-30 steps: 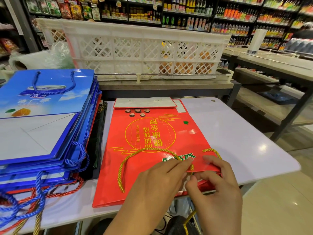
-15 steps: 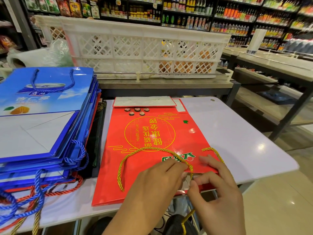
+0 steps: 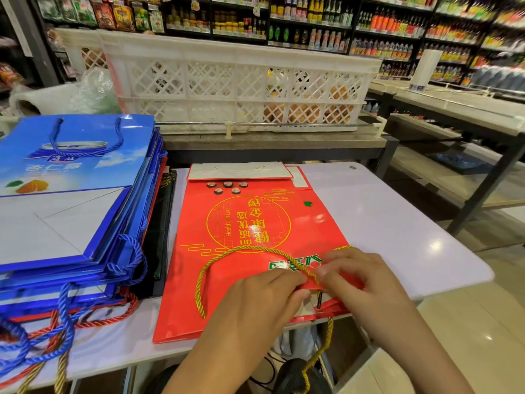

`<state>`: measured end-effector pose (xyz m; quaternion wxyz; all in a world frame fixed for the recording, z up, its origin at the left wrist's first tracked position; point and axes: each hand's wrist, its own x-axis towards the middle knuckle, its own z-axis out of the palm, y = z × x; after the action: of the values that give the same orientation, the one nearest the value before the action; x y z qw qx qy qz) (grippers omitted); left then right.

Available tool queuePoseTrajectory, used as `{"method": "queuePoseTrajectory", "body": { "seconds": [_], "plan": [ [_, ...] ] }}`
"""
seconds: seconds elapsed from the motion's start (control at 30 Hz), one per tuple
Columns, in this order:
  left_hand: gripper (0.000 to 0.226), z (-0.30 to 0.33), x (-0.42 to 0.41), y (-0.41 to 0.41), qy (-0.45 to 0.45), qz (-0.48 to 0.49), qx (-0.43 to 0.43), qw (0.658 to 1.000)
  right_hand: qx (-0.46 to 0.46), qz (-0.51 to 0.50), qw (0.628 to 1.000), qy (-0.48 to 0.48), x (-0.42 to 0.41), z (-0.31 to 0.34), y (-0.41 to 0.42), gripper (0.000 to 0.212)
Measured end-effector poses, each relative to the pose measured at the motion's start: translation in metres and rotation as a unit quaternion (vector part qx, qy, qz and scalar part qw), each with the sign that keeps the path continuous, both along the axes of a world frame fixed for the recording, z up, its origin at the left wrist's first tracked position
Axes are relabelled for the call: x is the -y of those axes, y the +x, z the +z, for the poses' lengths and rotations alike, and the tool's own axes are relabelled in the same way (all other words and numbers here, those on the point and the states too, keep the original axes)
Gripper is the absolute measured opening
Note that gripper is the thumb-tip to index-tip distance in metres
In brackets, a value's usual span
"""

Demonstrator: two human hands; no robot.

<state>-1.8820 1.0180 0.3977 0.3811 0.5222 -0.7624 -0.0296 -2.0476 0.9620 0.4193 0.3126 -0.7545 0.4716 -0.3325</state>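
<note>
Red gift bag (image 3: 250,223) lies flat on the bench (image 3: 397,223) beside the stack of blue bags (image 3: 71,194), unmoved over the last second. The hands have closed in on its near edge. The left hand (image 3: 255,302) and right hand (image 3: 366,282) now pinch the gold cord (image 3: 227,253) with curled fingertips where it meets the mouth, so they are probably threading or knotting the handle.
</note>
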Motion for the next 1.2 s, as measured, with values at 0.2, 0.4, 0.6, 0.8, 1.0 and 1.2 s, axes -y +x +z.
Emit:
{"method": "queuePoseTrajectory", "body": {
  "seconds": [0.2, 0.4, 0.6, 0.8, 1.0, 1.2],
  "plan": [
    [0.039, 0.002, -0.001, 0.000, -0.003, -0.002, -0.011, 1.000, 0.049, 0.022, 0.995, 0.085, 0.007, 0.013, 0.001, 0.021],
    [0.038, 0.004, -0.002, 0.002, -0.002, -0.002, -0.021, 1.000, 0.072, 0.004, 0.993, 0.095, 0.007, 0.010, 0.005, 0.017],
    [0.041, 0.003, -0.003, 0.002, 0.018, -0.006, -0.030, 0.999, 0.093, -0.011, 0.991, 0.099, 0.006, 0.003, 0.007, 0.017],
    [0.042, 0.004, -0.004, 0.002, 0.025, -0.006, -0.026, 0.999, 0.099, -0.021, 0.990, 0.096, 0.004, 0.003, 0.008, 0.019],
    [0.033, 0.001, -0.005, 0.002, 0.003, -0.002, -0.024, 1.000, 0.171, -0.068, 0.979, 0.088, 0.005, 0.003, 0.004, 0.015],
    [0.033, 0.011, -0.006, -0.001, -0.059, 0.020, -0.044, 0.997, 0.235, -0.162, 0.950, 0.131, 0.006, 0.012, 0.000, 0.020]
  ]
}}
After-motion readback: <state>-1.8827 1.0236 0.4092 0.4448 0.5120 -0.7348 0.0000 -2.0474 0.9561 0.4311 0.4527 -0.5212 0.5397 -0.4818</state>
